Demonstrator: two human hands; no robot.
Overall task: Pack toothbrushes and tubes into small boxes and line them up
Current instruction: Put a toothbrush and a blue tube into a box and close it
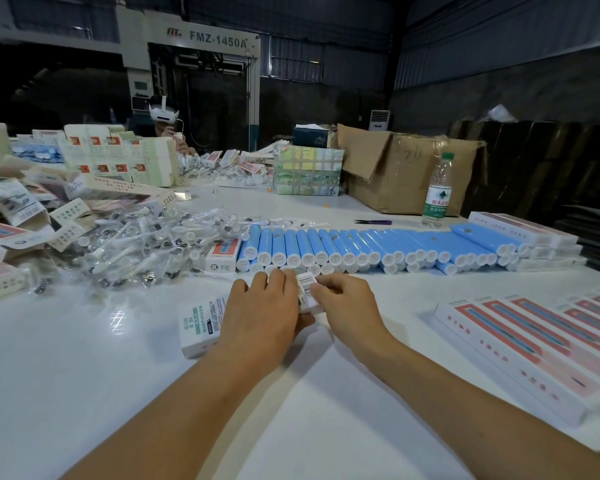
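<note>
A small white box (201, 327) lies across the white table (84, 393) under my hands. My left hand (260, 310) grips its middle from above. My right hand (343, 303) pinches the box's end flap (307, 284), which shows a barcode. Behind them a long row of blue tubes (361, 244) with white caps lies side by side. A heap of toothbrush heads (146, 240) in clear wrappers spreads to the left. Filled pink-and-white boxes (534, 344) lie lined up at the right.
Flat and folded empty boxes (21, 216) pile up at the far left. A water bottle (438, 192), small scissors (373, 222), a cardboard carton (413, 174) and stacked boxes (527, 233) stand at the back right. A person (167, 123) wearing a headset sits across the table.
</note>
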